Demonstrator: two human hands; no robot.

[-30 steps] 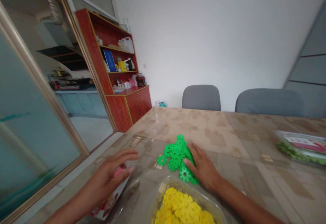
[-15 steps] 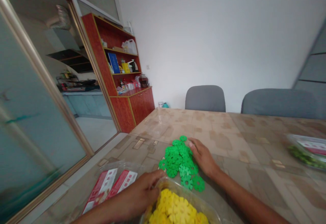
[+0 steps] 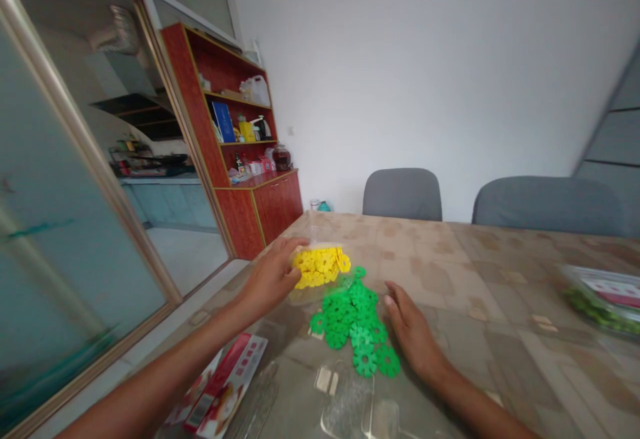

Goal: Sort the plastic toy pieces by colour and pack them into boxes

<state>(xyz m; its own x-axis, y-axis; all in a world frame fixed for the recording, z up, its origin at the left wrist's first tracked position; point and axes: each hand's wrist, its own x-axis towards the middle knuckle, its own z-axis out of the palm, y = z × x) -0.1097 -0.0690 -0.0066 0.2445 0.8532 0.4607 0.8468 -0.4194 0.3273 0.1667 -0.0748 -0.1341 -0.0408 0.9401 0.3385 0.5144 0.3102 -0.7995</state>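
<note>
My left hand [image 3: 270,279] grips a clear plastic box full of yellow snowflake-shaped pieces [image 3: 319,267] and holds it above the table, just beyond a heap of green snowflake-shaped pieces [image 3: 356,319]. My right hand [image 3: 411,332] lies flat on the table against the right side of the green heap, fingers stretched out. Nothing is in the right hand.
A clear lid with a red and white label [image 3: 226,391] lies at the table's near left edge. Another clear box with green contents [image 3: 603,296] sits at the far right. Two grey chairs [image 3: 403,192] stand behind the patterned table [image 3: 480,272]. A red shelf unit [image 3: 235,139] is at left.
My left hand has taken the box of yellow pieces from the near edge and carried it forward past the green heap. The right hand has slid back a little beside the heap.
</note>
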